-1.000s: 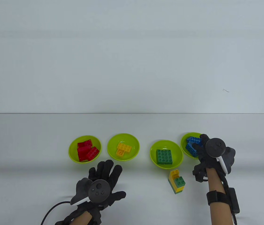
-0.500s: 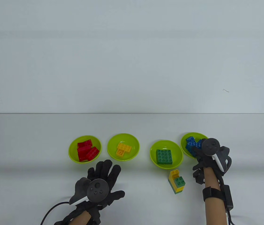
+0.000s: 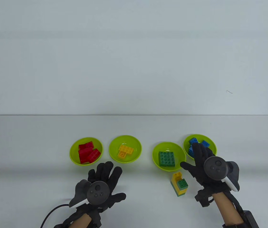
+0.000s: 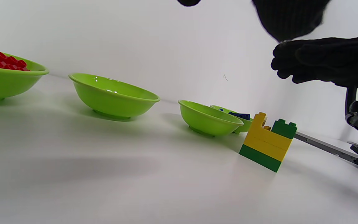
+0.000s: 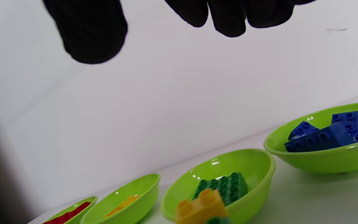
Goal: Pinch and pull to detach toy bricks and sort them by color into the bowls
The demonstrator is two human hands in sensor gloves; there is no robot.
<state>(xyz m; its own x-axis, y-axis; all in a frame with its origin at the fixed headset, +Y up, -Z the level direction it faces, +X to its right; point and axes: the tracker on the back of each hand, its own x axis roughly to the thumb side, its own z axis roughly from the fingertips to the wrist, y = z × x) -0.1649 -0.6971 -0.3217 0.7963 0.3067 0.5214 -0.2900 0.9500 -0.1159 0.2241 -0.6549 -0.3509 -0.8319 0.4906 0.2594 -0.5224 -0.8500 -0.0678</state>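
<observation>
A small stack of yellow and green bricks (image 3: 179, 184) (image 4: 267, 141) stands on the table in front of the green-brick bowl (image 3: 182, 154). Four lime bowls sit in a row: red bricks (image 3: 88, 152) at the left, then yellow bricks (image 3: 125, 151), a green plate brick (image 3: 167, 159), and blue bricks (image 3: 193, 141) (image 5: 331, 133) at the right. My right hand (image 3: 195, 158) hovers with fingers spread over the near edge of the blue bowl (image 3: 213, 146), just right of the stack, holding nothing. My left hand (image 3: 105, 175) lies flat and open on the table below the red and yellow bowls.
The table's far edge (image 3: 134, 115) runs behind the bowls, with a plain white wall beyond. A black cable (image 3: 50, 213) trails from the left wrist at the bottom edge. A battery pack (image 3: 249, 218) is strapped to the right forearm.
My right hand has let a blue brick fall into the blue bowl, opened its fingers and drawn back toward me and slightly left. The left hand has barely moved.
</observation>
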